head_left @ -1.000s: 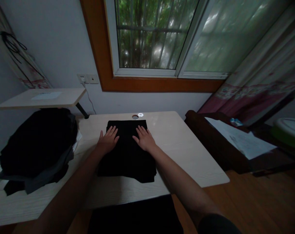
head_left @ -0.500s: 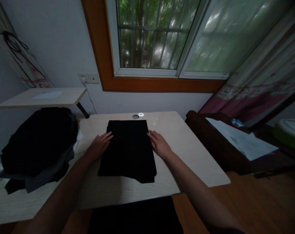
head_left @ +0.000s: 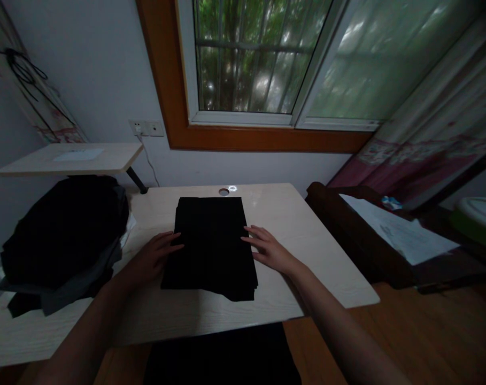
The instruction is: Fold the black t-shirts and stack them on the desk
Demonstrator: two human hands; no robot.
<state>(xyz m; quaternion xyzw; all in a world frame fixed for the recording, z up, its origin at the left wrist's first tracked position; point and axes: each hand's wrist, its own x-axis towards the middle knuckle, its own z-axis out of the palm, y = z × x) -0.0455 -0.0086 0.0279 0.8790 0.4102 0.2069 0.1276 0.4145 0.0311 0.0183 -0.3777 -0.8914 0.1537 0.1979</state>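
Note:
A black folded stack of cloth (head_left: pixel 210 246) lies flat on the pale wooden table (head_left: pixel 307 240), its lower edge a little uneven at the right. My left hand (head_left: pixel 156 254) is at the cloth's left edge, fingers stretched out with the tips over the fabric. On the opposite edge my right hand (head_left: pixel 269 248) has its fingers spread, the tips at the border of the cloth. Neither hand grips anything. Whether the fingertips press on the cloth or hover just above it, I cannot tell.
A big heap of black and grey cloth (head_left: pixel 66 235) sits at the left, partly under a raised shelf (head_left: pixel 78 163). Beyond the table's right side stands a dark brown piece of furniture (head_left: pixel 359 251) with a white sheet (head_left: pixel 395 227) on it. A window (head_left: pixel 259 59) is ahead.
Both hands have slid toward me along the sides of the black cloth, and their fingers are more spread. The cloth has stayed in place.

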